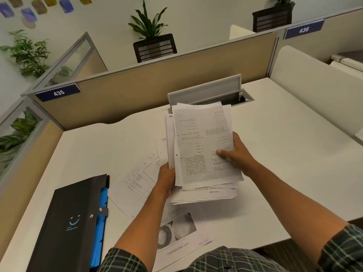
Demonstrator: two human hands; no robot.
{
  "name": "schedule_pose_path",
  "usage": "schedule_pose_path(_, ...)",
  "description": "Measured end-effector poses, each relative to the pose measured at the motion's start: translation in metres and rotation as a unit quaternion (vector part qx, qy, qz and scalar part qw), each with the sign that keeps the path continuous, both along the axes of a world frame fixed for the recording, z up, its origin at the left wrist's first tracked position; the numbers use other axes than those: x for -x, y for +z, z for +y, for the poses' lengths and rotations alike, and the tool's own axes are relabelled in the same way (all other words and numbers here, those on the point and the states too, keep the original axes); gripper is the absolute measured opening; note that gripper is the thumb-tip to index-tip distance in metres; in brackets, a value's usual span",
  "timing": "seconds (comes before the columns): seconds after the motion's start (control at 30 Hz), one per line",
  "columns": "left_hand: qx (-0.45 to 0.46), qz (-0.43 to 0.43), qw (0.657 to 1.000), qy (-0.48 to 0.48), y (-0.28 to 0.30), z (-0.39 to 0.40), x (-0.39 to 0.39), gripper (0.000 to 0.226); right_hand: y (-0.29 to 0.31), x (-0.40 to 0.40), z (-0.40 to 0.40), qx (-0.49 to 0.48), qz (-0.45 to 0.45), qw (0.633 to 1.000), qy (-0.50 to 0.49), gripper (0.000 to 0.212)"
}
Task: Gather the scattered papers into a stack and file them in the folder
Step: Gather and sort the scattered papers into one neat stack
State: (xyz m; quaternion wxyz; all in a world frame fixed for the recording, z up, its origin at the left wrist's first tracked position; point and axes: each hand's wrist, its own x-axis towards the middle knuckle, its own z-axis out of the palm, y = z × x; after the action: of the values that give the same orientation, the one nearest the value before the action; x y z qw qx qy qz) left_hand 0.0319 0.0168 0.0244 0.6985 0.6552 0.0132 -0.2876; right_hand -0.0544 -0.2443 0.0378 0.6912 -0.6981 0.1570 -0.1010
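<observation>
A printed sheet point(176, 238) lies nearest at six o'clock on the bench point(275, 154); the left hand point(166, 179) and right hand point(237, 152) pinch the ragged stack point(202, 150) at centre; light, floppy, likely slippery, best squared by its edges; folder point(72, 222) closed at eight o'clock.

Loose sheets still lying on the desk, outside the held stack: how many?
2 plainly: a form sheet left of the hands, and a photo sheet nearest the person. A partly covered third shows behind the stack; more may be hidden.
</observation>
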Motion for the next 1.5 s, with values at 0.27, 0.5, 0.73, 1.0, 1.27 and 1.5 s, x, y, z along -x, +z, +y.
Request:
schedule_pose_path(0.27,-0.059,-0.090,0.994,-0.024,0.022,-0.011,0.003,0.027,0.005,0.000,-0.010,-0.253,0.004,0.965,0.067,0.052)
schedule_pose_path(0.5,0.044,-0.096,0.991,-0.081,0.049,-0.017,0.014,0.058,0.022,-0.005,-0.004,-0.121,-0.036,0.991,-0.048,0.040)
schedule_pose_path(0.73,-0.015,-0.201,0.977,-0.070,0.073,-0.022,0.003,0.045,0.050,0.002,0.003,-0.080,-0.158,0.984,-0.030,0.025)
schedule_pose_path(1.0,-0.052,-0.215,0.971,-0.093,0.057,-0.021,0.016,0.072,0.034,0.029,-0.010,-0.054,-0.130,0.989,0.047,0.058)
schedule_pose_path(1.27,-0.146,-0.100,0.975,-0.132,0.019,-0.014,0.012,0.020,0.012,0.050,0.007,0.034,-0.002,0.997,0.073,0.014)
schedule_pose_path(1.5,-0.124,-0.099,0.983,-0.091,0.041,-0.028,0.007,0.019,0.008,0.052,-0.003,-0.115,0.092,0.989,0.023,0.028)
